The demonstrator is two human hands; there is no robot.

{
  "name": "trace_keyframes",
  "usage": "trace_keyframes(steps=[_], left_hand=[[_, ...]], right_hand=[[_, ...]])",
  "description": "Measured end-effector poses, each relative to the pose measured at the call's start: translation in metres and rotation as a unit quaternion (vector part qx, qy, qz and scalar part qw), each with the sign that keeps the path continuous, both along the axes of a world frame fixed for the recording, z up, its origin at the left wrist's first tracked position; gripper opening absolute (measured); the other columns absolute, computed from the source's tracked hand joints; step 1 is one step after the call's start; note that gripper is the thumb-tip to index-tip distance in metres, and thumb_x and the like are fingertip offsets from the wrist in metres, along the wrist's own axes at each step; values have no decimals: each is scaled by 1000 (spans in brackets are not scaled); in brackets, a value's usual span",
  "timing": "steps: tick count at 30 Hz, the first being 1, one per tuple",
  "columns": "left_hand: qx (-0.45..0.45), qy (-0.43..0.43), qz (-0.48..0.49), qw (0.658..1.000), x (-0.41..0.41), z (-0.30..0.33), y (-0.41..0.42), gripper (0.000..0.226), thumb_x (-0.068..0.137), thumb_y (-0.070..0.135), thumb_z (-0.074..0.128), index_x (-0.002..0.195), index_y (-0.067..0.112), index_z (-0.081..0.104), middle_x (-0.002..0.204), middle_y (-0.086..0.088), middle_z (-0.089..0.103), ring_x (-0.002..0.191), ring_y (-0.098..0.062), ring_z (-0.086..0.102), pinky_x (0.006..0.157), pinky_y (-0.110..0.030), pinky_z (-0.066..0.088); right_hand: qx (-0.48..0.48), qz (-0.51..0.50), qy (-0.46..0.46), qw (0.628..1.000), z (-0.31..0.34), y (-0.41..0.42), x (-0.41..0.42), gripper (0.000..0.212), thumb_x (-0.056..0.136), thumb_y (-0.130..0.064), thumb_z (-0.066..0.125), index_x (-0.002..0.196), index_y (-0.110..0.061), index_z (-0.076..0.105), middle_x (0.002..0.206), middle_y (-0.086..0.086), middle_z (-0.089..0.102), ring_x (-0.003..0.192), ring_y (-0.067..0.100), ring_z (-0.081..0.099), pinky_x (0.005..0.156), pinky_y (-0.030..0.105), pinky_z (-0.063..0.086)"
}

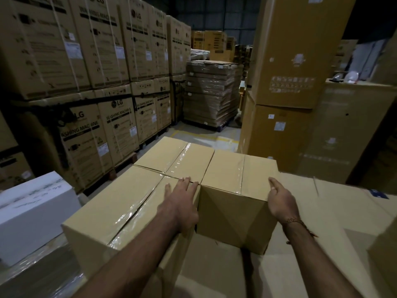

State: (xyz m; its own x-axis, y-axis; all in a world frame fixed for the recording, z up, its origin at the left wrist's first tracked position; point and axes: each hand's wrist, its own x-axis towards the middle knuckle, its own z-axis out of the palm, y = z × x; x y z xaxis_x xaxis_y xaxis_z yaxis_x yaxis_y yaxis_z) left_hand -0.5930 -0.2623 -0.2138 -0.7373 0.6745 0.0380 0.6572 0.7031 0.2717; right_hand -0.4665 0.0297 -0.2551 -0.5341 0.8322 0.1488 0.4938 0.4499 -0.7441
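Presumably moderately heavy, stiff-walled and slick along its clear tape [242,173], the cardboard box [232,209] at frame centre is pressed between a flat left hand [182,203] and a flat right hand [281,201], and is best gripped at the lower side edges.

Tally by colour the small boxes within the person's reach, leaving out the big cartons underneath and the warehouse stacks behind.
Brown taped cartons: 3
White box: 1
Total: 4

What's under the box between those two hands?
A big flat cardboard surface shows around the cardboard box. The box covers the spot right beneath it, so that part is hidden.
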Motion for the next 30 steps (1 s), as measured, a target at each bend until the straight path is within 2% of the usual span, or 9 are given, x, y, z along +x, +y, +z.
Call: trace_keyframes(steps=[7,9,11,14,17,20,23,27,30], left_hand=[[-18,5,1,1000,3,3,0,91,96,27,61,168,32,5,176,6,-4,162,-25,-5,129,-56,4],[-29,11,-4,1000,3,5,1,91,96,28,61,168,30,5,176,3,-3,162,-25,-5,130,-56,3],[-23,-20,-4,1000,2,6,0,93,95,33,62,167,36,3,174,5,-3,161,-31,-4,128,-62,10],[80,-42,-16,996,-2,15,-5,93,89,38,63,164,46,8,173,5,12,159,-36,14,121,-66,30],[212,7,-51,976,4,35,-11,79,89,30,64,162,33,35,166,-3,36,151,-26,35,120,-51,39],[366,35,-34,929,33,58,-17,58,90,18,68,147,24,57,144,0,59,127,-20,58,105,-42,52],[474,1,1,881,80,72,-21,44,94,14,67,137,22,64,130,4,67,105,-16,66,90,-35,57],[512,-123,-40,849,160,71,-28,32,98,20,68,130,25,69,115,11,72,96,-4,68,84,-24,59],[475,-163,-106,858,220,47,-35,30,99,22,69,129,24,70,113,15,73,100,3,66,86,-17,55]], right_hand=[[-5,9,-10,1000,4,-3,3,46,113,-27,35,157,-29,50,153,12,56,134,35,54,112,50,47],[1,22,-41,999,13,-2,4,47,112,-24,36,158,-26,49,156,12,54,138,36,52,117,49,44],[-3,33,-83,996,26,-3,5,49,112,-26,36,161,-27,43,161,16,46,140,39,50,120,51,41],[42,8,-72,996,46,-14,14,53,111,-33,39,164,-26,36,162,18,36,136,42,52,115,53,45],[119,-43,3,992,63,-47,46,44,106,-24,50,150,-18,53,148,14,52,129,36,55,108,47,49],[115,-15,31,993,69,-98,96,26,103,-20,56,126,-20,70,132,7,62,120,27,60,101,35,49],[101,-7,69,992,66,-155,154,22,101,-17,58,114,-23,75,117,0,68,106,19,65,94,31,52],[93,-29,105,990,61,-220,233,22,101,-15,60,110,-24,78,105,-9,74,90,5,65,81,23,51],[101,-58,92,989,48,-252,290,22,101,-16,59,112,-24,77,106,-12,74,92,5,67,83,24,52]])
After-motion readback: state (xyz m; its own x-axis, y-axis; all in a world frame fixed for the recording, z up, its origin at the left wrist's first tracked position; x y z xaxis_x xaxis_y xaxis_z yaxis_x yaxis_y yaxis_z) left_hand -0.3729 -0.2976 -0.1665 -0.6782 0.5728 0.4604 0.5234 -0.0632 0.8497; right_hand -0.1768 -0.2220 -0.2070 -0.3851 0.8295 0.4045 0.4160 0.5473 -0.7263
